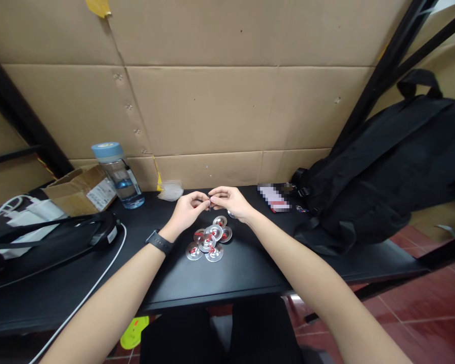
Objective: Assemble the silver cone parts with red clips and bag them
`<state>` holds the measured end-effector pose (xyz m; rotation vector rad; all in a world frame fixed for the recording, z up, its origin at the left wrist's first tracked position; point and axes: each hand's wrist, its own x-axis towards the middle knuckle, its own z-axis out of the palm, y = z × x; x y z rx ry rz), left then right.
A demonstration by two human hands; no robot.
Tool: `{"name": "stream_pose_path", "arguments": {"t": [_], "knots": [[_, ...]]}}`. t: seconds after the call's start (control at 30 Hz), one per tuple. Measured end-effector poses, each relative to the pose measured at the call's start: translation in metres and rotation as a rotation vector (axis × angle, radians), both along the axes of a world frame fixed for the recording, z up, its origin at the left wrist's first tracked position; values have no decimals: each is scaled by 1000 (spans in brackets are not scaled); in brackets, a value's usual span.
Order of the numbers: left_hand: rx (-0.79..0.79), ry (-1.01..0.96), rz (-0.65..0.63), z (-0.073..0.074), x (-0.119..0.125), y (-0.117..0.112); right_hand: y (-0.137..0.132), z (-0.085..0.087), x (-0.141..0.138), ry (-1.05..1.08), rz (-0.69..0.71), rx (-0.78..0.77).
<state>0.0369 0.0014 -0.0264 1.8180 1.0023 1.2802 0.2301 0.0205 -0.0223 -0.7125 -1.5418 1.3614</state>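
My left hand and my right hand meet above the black table, fingers pinched together on a small thin part that I cannot make out clearly. A black watch sits on my left wrist. Just below the hands lies a cluster of several shiny metal discs with red marks, some overlapping each other.
A black backpack leans at the right. A clear water bottle with a blue cap stands at the left beside a cardboard box. A black bag, white cables and a small plastic bag lie nearby. Cardboard lines the wall.
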Motion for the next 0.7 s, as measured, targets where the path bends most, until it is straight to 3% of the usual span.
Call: {"name": "stream_pose_path", "arguments": {"t": [0.23,0.37,0.5,0.57,0.6,0.7], "knots": [[21,-14,68,5,0,0,-2,-3,-1,-146,-28,196],[80,119,141,10,-2,-2,3,-6,-2,-198,-52,245],[164,431,295,14,-18,3,15,2,19,-480,-329,492],[186,568,268,11,-31,10,21,7,38,-723,-404,575],[184,620,210,9,-37,14,24,9,47,-830,-365,558],[184,688,92,0,-52,25,32,9,69,-1025,-76,463]]}}
